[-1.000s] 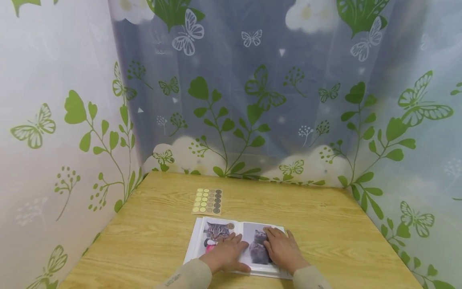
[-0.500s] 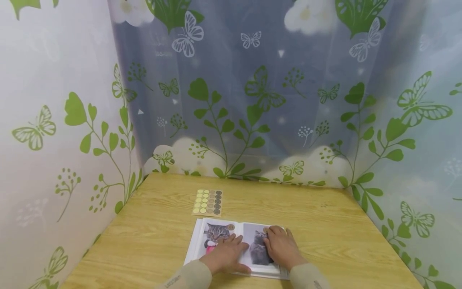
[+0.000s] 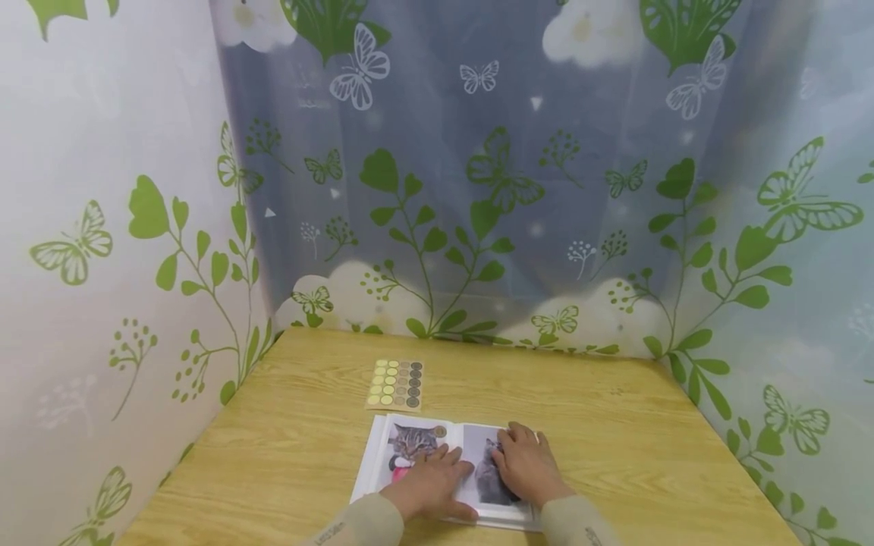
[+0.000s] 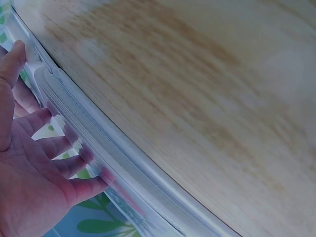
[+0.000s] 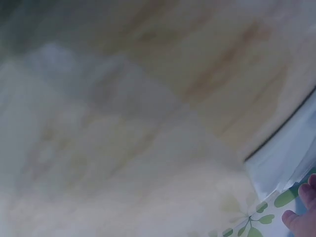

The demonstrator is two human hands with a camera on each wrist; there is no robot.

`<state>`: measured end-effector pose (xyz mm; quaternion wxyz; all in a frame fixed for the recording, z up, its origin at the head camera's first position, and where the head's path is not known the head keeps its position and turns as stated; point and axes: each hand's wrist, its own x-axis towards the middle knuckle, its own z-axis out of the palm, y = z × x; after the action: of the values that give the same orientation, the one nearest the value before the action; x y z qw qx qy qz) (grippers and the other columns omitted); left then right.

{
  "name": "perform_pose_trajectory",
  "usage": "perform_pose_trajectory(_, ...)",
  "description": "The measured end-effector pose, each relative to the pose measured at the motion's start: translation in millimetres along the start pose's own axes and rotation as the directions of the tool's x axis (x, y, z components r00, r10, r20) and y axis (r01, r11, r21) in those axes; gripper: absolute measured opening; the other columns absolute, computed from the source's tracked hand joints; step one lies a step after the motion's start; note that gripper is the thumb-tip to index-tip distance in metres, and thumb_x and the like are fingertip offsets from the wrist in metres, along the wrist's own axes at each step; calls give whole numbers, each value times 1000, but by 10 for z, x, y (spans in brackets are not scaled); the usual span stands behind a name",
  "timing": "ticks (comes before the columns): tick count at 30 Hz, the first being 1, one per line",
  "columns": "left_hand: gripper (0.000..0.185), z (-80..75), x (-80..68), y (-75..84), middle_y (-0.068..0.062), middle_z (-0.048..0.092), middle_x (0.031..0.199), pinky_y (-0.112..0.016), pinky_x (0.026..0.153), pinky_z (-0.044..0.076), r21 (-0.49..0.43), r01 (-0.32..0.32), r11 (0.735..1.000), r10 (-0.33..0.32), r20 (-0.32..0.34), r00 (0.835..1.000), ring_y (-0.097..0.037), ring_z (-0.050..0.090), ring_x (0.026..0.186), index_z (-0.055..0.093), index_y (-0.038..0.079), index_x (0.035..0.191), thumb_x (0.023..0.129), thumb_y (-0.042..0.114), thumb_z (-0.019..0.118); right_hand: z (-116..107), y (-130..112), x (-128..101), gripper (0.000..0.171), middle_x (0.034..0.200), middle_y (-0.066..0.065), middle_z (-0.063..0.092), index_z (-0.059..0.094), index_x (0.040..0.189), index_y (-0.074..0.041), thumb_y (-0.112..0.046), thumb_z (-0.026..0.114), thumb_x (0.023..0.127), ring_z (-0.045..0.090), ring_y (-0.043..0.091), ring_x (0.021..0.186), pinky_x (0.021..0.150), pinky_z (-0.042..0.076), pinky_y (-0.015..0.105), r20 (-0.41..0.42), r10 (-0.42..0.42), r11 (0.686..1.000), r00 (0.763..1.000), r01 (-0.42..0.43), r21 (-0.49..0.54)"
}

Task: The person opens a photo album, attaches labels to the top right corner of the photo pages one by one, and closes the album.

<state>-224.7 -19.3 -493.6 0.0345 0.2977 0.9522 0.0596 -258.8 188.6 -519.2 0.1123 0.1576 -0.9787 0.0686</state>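
An open photo album (image 3: 369,462) lies on the wooden table, with a tabby cat picture on its left page and a grey cat picture (image 3: 493,481) on its right page. My left hand (image 3: 437,481) rests on the left page near the spine, fingers spread and straight. In the left wrist view its fingertips touch the page above the thick stack of album leaves (image 4: 94,128). My right hand (image 3: 529,462) lies on the upper right of the right page, covering part of the grey cat picture. Only a few of its fingers (image 5: 307,195) show in the right wrist view.
Behind the album lies a sheet of round stickers (image 3: 394,384), in yellow, brown and dark columns. A round brown sticker (image 3: 440,431) sits on the left page's upper right corner. Patterned curtains (image 3: 437,227) enclose the wooden table (image 3: 614,440) at the back and sides.
My right hand has shifted slightly leftward on the right page, covering more of the grey cat picture. The left hand stays in place on the left page.
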Motion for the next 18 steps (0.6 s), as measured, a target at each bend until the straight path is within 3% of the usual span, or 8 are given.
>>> perform_pose_trajectory(6, 79, 29, 21, -5, -10, 44, 152, -57, 110, 35, 4, 7, 1000, -7, 7, 1000, -33, 38, 140, 54, 21, 139, 78, 68, 69, 37, -23, -26, 41, 130, 22, 55, 61, 127, -2, -32, 56, 99, 51, 40, 123, 105, 35, 64, -48, -41, 999, 998, 40, -20)
perform_pose_trajectory(18, 76, 22, 21, -7, -10, 47, 149, -57, 108, 37, 14, -6, 1000, 6, -17, 1000, -34, 42, 137, 57, 20, 136, 77, 67, 70, 13, -15, -130, 44, 131, 21, 56, 59, 130, 0, -31, 58, 99, 52, 41, 123, 105, 35, 66, -43, -70, 997, 997, 69, -23)
